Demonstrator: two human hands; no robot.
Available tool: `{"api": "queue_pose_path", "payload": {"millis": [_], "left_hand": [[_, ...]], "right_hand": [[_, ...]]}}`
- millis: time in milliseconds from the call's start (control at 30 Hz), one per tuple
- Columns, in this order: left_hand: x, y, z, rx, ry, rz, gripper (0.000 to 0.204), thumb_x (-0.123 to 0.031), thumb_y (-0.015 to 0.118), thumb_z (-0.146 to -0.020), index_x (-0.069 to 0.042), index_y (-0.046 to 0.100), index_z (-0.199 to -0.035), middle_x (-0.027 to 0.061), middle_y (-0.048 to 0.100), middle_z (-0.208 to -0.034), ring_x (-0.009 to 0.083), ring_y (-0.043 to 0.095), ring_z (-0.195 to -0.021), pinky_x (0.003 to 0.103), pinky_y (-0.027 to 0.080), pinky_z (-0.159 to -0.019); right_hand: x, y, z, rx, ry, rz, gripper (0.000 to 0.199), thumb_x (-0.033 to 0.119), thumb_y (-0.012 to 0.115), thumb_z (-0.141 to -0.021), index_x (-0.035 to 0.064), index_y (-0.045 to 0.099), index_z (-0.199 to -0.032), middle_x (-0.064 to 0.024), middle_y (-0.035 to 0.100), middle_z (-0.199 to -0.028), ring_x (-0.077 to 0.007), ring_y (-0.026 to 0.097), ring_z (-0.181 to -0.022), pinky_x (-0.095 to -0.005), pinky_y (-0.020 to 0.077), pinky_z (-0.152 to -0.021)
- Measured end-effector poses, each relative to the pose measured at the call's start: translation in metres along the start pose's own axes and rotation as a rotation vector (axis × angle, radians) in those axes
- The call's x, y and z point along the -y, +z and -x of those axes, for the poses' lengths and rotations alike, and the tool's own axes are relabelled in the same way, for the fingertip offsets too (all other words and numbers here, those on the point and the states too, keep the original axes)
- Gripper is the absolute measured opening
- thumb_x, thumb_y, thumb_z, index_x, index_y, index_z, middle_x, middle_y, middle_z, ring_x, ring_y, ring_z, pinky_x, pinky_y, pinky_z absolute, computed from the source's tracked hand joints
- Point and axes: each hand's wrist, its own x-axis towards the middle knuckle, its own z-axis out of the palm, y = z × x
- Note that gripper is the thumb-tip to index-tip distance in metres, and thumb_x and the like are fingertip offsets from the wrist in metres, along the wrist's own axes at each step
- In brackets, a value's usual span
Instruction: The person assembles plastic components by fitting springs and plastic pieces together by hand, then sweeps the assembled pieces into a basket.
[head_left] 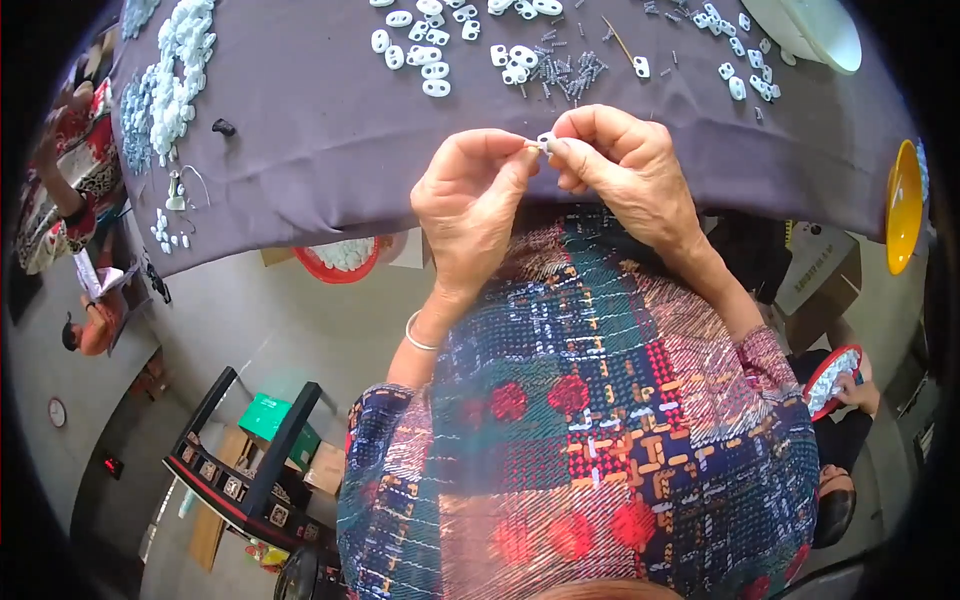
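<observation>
Just past the table's near edge, my two hands meet at the fingertips. My right hand (640, 185) pinches a small white plastic cord lock piece (546, 140) between thumb and forefinger. From the other side my left hand (468, 200) closes thumb and forefinger against it; whatever lies between those tips is too small to make out. Beyond the hands is a scatter of small metal springs (567, 74). White two-hole cord lock pieces (435, 71) lie in loose groups left of the springs. A thin brown stick (620, 40) lies with its end at another white piece (641, 67).
Heaped white parts (172, 90) cover the far left of the dark tablecloth (320, 120). A small black piece (223, 127) lies nearby. A pale bowl (845, 45) and yellow bowl (903, 205) are at right. Below the edge stands a red basin (330, 275); another person (840, 480) sits right.
</observation>
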Motion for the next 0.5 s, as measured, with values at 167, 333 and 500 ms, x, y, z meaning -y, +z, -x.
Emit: {"api": "queue_pose_path", "payload": {"millis": [167, 333, 500], "left_hand": [[0.0015, 0.0003, -0.0001, -0.002, -0.005, -0.042, 0.013, 0.002, 0.065, -0.080, 0.001, 0.058, -0.091, 0.0076, 0.065, -0.084, 0.0114, 0.063, -0.073, 0.021, 0.051, -0.064], [0.0042, 0.0006, -0.0003, -0.019, -0.052, -0.013, 0.011, 0.005, 0.063, -0.081, 0.003, 0.059, -0.091, 0.0060, 0.064, -0.083, 0.0098, 0.061, -0.075, 0.021, 0.051, -0.069], [0.0073, -0.0027, -0.0004, -0.008, -0.057, -0.009, 0.011, 0.004, 0.063, -0.081, 0.003, 0.059, -0.092, 0.0063, 0.064, -0.084, 0.0105, 0.061, -0.075, 0.021, 0.051, -0.068]], "right_hand": [[-0.0012, -0.0005, -0.0003, 0.009, 0.035, -0.020, 0.016, 0.012, 0.058, -0.089, -0.0017, 0.060, -0.098, -0.0029, 0.062, -0.079, -0.0058, 0.057, -0.066, -0.0180, 0.0481, -0.061], [-0.0011, 0.0011, -0.0016, 0.014, 0.085, -0.009, 0.016, 0.011, 0.057, -0.089, -0.0016, 0.060, -0.098, -0.0025, 0.062, -0.078, -0.0055, 0.057, -0.065, -0.0176, 0.0479, -0.060], [-0.0041, 0.0038, -0.0035, 0.029, 0.064, 0.035, 0.015, 0.011, 0.057, -0.089, -0.0014, 0.060, -0.097, -0.0018, 0.061, -0.077, -0.0051, 0.057, -0.064, -0.0175, 0.0477, -0.059]]}}
